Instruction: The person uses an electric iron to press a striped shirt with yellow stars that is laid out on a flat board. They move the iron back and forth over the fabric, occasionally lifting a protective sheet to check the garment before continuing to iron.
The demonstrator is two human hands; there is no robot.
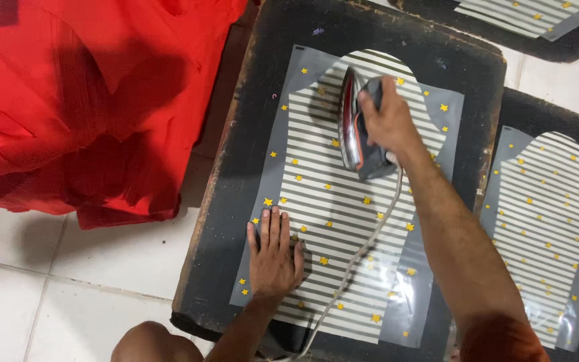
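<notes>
Right hand: my right hand [389, 121] is wrapped shut around the handle of an electric iron [356, 127], fingers curled over the top so I can press down on it.
Iron: it sits soleplate down on the striped sheet, under my right palm, nose pointing away from me toward the sheet's rounded far end.
Cord: a pale cord [356, 258] trails from the iron's heel back toward my body, looping across the sheet between my two arms, apparently loose enough not to drag.
Left hand: my left hand [275, 255] lies flat with fingers spread and extended, pinching nothing; it presses the near left corner of the sheet, which I judge keeps the sheet from sliding under the iron.
Sheet: a grey film sheet [343, 201] printed with olive and white stripes and small yellow stars, lying flat beneath both hands.
Board: a dark, worn padded board [236, 201] lies under the sheet, probably shielding the floor from heat.
Beyond my right arm: a second board with a matching striped sheet [547, 221], untouched, close beside the first.
Far past the iron: the edge of a third striped sheet [531, 13].
Beyond my left hand: a heap of red fabric [88, 100] on white floor tiles [68, 268], well apart from the iron.
</notes>
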